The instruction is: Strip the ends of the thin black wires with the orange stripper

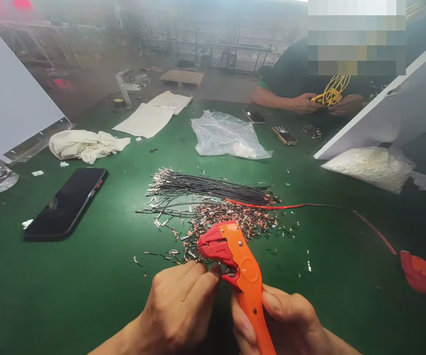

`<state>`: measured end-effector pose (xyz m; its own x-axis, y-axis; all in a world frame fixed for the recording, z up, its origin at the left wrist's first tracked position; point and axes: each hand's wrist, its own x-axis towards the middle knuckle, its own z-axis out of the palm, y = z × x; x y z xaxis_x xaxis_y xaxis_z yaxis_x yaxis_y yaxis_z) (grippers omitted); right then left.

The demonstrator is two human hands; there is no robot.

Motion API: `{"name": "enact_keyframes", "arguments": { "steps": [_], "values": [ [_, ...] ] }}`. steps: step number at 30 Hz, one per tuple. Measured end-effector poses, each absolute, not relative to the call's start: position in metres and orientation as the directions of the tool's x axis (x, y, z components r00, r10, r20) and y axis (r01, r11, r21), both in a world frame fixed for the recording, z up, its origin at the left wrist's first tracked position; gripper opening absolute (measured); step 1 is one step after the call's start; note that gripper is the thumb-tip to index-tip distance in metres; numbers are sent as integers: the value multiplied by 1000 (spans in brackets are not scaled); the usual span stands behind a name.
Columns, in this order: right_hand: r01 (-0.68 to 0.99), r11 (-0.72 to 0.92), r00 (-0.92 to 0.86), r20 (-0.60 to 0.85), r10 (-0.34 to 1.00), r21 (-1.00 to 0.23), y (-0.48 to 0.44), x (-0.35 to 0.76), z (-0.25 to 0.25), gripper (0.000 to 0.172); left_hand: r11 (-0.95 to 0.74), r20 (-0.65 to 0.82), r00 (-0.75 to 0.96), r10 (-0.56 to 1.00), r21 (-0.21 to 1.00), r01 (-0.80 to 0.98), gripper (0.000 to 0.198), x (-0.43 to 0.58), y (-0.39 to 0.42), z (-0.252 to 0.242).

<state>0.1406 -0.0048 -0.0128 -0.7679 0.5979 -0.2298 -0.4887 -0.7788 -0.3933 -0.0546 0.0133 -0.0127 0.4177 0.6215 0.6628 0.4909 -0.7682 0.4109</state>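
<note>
My right hand (290, 320) grips the handle of an orange and red wire stripper (240, 266), held upright near the table's front edge. My left hand (178, 308) has its fingertips pinched together at the stripper's red jaw; whatever it pinches is too small to make out. Just beyond the tool lies a bundle of thin black wires (213, 190) with metal ends, and a heap of stripped copper-tipped bits (231, 219). A red wire (309, 206) runs from the bundle to the right.
A black phone (67, 202) lies at left on the green table (87, 286), with a white cloth (85, 144) behind it. Plastic bags (227, 135) sit mid-table and at right. Another red tool (425, 276) lies at far right. A person's hands (303, 102) hold yellow wires opposite.
</note>
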Motion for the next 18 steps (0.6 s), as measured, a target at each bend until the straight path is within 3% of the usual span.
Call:
{"name": "enact_keyframes", "arguments": {
  "steps": [8, 18],
  "values": [
    [-458, -769, -779, -215, 589, -447, -6, 137, -11, 42, -774, 654, 418, 631, 495, 395, 34, -56, 6, -17],
    [-375, -762, -775, -272, 570, -529, -6, 142, 3, 47, -739, 605, 451, 656, 395, 545, 23, -54, 4, -13]
  ]
}}
